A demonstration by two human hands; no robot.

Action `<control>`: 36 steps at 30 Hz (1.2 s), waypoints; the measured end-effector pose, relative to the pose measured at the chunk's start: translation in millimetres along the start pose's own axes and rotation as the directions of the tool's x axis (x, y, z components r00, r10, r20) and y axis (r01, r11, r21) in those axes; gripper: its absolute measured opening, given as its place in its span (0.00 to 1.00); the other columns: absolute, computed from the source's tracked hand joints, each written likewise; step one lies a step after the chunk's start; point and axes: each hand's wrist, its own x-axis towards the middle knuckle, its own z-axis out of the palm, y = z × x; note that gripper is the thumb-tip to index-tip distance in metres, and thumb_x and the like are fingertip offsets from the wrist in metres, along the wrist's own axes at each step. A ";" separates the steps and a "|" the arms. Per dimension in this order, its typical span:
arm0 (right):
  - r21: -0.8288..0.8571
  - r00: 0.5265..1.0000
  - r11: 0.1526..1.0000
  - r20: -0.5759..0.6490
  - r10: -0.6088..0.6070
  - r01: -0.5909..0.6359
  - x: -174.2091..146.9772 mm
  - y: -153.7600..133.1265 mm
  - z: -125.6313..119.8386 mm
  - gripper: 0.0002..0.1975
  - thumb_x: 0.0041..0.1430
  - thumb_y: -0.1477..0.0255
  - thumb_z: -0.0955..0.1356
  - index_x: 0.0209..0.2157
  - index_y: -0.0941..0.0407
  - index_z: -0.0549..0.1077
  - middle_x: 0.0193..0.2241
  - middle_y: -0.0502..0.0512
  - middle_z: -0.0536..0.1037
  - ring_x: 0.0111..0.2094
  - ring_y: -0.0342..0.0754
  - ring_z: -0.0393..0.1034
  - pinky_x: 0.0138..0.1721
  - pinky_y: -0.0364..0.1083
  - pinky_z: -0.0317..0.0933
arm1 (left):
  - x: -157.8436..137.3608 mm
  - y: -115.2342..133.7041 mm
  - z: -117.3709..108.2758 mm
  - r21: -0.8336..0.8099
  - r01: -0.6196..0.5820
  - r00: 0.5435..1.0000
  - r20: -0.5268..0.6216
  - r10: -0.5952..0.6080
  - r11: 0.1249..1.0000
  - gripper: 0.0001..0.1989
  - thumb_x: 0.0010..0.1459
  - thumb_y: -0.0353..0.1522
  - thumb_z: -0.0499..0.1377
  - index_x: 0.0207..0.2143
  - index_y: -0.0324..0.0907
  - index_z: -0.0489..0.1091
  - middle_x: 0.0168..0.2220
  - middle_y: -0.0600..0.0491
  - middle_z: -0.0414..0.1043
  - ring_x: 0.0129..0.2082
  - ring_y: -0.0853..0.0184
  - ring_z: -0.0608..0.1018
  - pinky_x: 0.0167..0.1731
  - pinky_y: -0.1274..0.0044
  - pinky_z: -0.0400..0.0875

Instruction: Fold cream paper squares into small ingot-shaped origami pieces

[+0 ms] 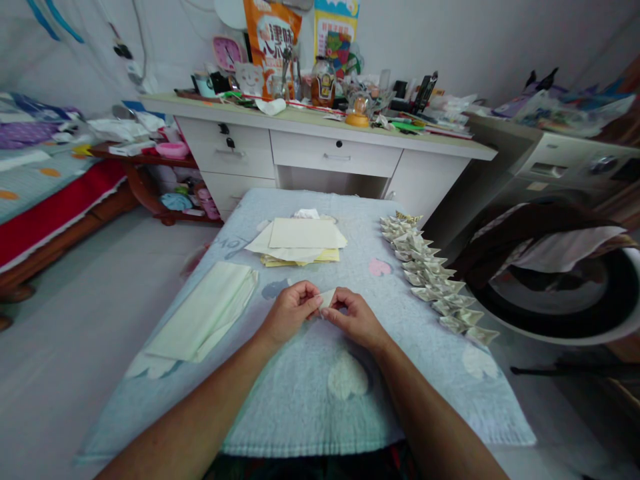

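A small folded piece of pale paper (327, 298) is pinched between my two hands above the cloth-covered table. My left hand (296, 307) grips its left side with thumb and fingers, and my right hand (354, 313) holds the right side. The fingers hide part of the paper. Beyond my hands lies a stack of cream and yellow paper sheets (305, 235). To the left is a folded pile of pale green paper (207, 310). Several folded, pointed paper pieces (430, 267) stand in a slanting row on the right.
The table wears a blue patterned cloth (290, 413). Behind it stands a white desk (340, 150) crowded with jars, a pink clock (227, 53) and an orange bag (273, 40). A washing machine (565, 173) with its door open is at the right, a bed (50, 193) at the left.
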 end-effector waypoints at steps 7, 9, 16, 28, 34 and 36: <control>-0.070 0.999 0.997 0.032 -0.032 0.034 -0.8 -6.5 -0.7 0.14 0.60 0.61 0.65 0.28 0.57 0.72 0.26 0.50 0.69 0.32 0.44 0.63 0.37 0.43 0.57 | 0.2 1.8 1.6 0.032 -0.025 0.999 -0.022 0.026 0.999 0.08 0.53 0.34 0.60 0.27 0.39 0.64 0.20 0.59 0.66 0.21 0.74 0.68 0.24 0.81 0.61; -0.065 0.998 0.997 0.034 -0.047 0.049 -1.1 -7.6 -1.7 0.14 0.60 0.61 0.65 0.28 0.57 0.73 0.25 0.50 0.69 0.31 0.45 0.62 0.37 0.44 0.57 | 0.3 1.4 2.1 0.033 -0.015 1.000 -0.017 0.015 0.999 0.08 0.53 0.34 0.60 0.28 0.39 0.64 0.20 0.59 0.66 0.21 0.74 0.68 0.24 0.81 0.61; 0.124 0.996 0.992 0.077 -0.042 0.032 -1.0 6.1 -1.9 0.21 0.65 0.60 0.59 0.26 0.57 0.73 0.25 0.51 0.70 0.30 0.44 0.63 0.34 0.43 0.56 | 0.3 -2.6 1.8 0.029 -0.005 1.000 0.022 0.004 1.000 0.10 0.54 0.36 0.60 0.27 0.39 0.64 0.19 0.59 0.66 0.20 0.74 0.68 0.24 0.81 0.61; 0.029 0.988 0.998 -0.149 -0.044 0.049 1.4 1.8 -0.5 0.15 0.62 0.62 0.64 0.25 0.56 0.68 0.24 0.49 0.67 0.30 0.44 0.62 0.36 0.43 0.55 | -2.3 3.7 5.7 0.030 -0.006 0.999 0.044 0.005 1.000 0.11 0.53 0.36 0.60 0.26 0.39 0.63 0.19 0.60 0.64 0.20 0.74 0.67 0.24 0.81 0.61; -0.005 0.998 0.999 -0.037 -0.046 0.046 0.2 0.1 2.1 0.15 0.60 0.61 0.66 0.24 0.56 0.68 0.24 0.49 0.67 0.30 0.45 0.61 0.36 0.44 0.54 | -0.2 -2.2 1.7 0.008 -0.044 0.999 -0.021 0.044 0.999 0.09 0.53 0.35 0.61 0.27 0.39 0.65 0.20 0.59 0.66 0.21 0.74 0.68 0.24 0.81 0.62; -0.026 0.998 0.997 0.016 -0.066 0.066 0.0 -0.3 4.1 0.15 0.60 0.61 0.66 0.24 0.56 0.69 0.24 0.49 0.68 0.31 0.45 0.61 0.37 0.44 0.54 | 0.1 -2.6 0.6 0.000 -0.059 0.996 -0.064 0.059 0.998 0.09 0.53 0.34 0.61 0.27 0.39 0.65 0.20 0.59 0.66 0.22 0.74 0.68 0.25 0.81 0.62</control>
